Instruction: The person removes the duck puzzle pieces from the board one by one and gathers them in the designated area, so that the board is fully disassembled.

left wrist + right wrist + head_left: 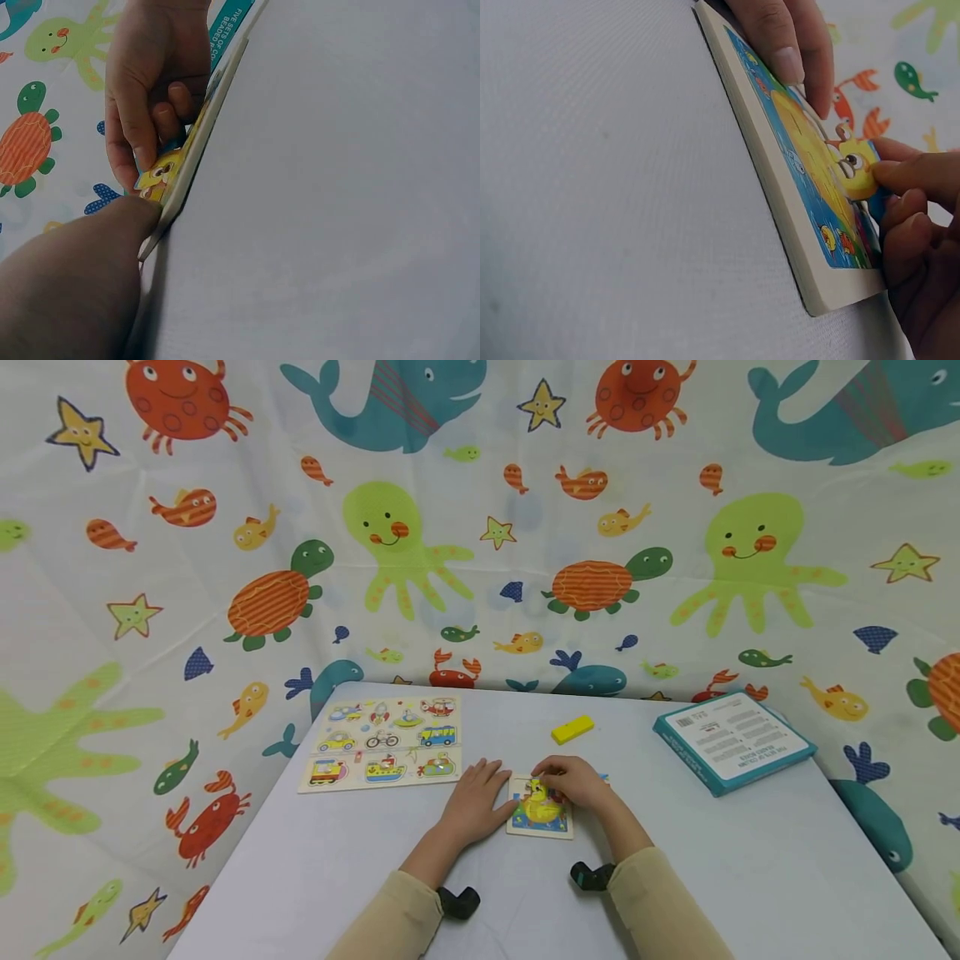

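Observation:
A small wooden jigsaw puzzle with a yellow duck picture lies flat on the table. My right hand pinches a duck-head puzzle piece between thumb and forefinger at the puzzle's upper part; in the right wrist view this piece tilts up from the picture. The other right fingers are curled beneath. A bit of blue shows beside that hand, mostly hidden. My left hand rests palm down at the puzzle's left, fingers extended, its thumb at the board's edge.
Back left on the table lies a wooden vehicle puzzle board. A yellow block sits behind the duck puzzle. At the back right is a teal and white box. A sea-animal cloth hangs behind the table.

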{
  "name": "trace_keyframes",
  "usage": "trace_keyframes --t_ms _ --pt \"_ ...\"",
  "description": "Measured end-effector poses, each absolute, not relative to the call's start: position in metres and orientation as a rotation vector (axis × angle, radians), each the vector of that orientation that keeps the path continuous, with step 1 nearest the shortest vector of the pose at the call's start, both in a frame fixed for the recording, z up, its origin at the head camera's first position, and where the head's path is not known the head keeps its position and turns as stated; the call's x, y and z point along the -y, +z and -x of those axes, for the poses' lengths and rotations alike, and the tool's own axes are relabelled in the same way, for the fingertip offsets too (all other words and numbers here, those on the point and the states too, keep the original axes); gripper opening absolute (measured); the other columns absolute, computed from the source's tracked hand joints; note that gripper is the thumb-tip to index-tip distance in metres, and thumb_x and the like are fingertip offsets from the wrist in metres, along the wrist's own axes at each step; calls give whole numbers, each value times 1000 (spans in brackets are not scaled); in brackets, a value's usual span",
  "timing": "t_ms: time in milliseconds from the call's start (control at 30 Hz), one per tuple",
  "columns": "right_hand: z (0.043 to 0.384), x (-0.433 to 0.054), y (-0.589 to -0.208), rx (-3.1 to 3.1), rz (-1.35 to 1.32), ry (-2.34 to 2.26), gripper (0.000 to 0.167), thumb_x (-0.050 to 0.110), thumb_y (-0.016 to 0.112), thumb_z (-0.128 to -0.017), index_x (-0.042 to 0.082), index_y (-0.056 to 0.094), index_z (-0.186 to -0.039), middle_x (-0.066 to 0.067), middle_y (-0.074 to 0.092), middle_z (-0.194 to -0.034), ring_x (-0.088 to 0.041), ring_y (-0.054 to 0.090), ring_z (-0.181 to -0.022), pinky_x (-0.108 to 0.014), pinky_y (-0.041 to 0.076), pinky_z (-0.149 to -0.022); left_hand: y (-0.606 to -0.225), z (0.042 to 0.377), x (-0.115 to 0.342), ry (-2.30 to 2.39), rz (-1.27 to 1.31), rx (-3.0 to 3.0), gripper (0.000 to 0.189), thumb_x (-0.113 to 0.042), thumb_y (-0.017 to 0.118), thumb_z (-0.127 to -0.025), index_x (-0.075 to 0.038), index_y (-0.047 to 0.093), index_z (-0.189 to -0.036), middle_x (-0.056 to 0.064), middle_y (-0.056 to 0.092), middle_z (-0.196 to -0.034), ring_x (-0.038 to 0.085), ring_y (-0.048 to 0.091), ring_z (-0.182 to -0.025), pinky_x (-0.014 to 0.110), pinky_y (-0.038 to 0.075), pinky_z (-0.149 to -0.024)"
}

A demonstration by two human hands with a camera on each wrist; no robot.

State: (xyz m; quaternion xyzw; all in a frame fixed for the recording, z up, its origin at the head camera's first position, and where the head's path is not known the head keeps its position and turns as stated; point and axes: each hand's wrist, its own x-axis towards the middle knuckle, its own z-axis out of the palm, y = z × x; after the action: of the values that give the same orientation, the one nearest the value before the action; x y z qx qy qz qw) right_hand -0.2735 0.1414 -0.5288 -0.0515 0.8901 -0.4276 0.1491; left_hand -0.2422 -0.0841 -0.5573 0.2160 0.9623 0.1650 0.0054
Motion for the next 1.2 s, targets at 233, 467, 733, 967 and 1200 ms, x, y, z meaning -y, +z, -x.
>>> trace_keyframes --t_ms 233,467,733,967,1200 --pt "273 -141 -527 -2569 187 -1210 13 17 62 -96 21 72 -105 -2 64 -88 -17 53 -62 -25 46 -60 -561 243 87 494 -1014 -2983 40 -48 51 -100 -44 52 -140 -1 40 -157 31 28 -150 59 23 -121" --pt "274 -143 -528 -2566 197 -1202 13 18 62 -96 19 72 -104 -3 64 -87 -17 53 -59 -25 46 -59 -559 240 89 430 -1099 -2884 36 -51 42 -103 -58 45 -138 -5 31 -162 31 22 -152 61 14 -122" --pt "275 -149 -532 -2584 231 -1215 11 21 63 -95 22 71 -101 1 67 -95 -18 55 -69 -27 47 -64 -552 239 86 447 -1038 -2832 37 -48 43 -103 -58 45 -138 -5 29 -163 30 18 -153 61 10 -123" --pt "274 -157 -530 -2500 182 -1338 11 22 64 -95 23 70 -105 -3 65 -95 -21 52 -57 -26 45 -53 -549 238 85 435 -1034 -2846 36 -47 43 -103 -56 47 -138 -3 30 -162 31 20 -153 62 12 -122" --pt "276 -170 -529 -2521 105 -1331 14 24 64 -96 22 70 -108 -3 65 -97 -21 54 -65 -27 45 -59 -554 238 86 445 -1048 -2864 36 -48 41 -104 -57 46 -139 -5 28 -163 30 19 -153 61 11 -123"
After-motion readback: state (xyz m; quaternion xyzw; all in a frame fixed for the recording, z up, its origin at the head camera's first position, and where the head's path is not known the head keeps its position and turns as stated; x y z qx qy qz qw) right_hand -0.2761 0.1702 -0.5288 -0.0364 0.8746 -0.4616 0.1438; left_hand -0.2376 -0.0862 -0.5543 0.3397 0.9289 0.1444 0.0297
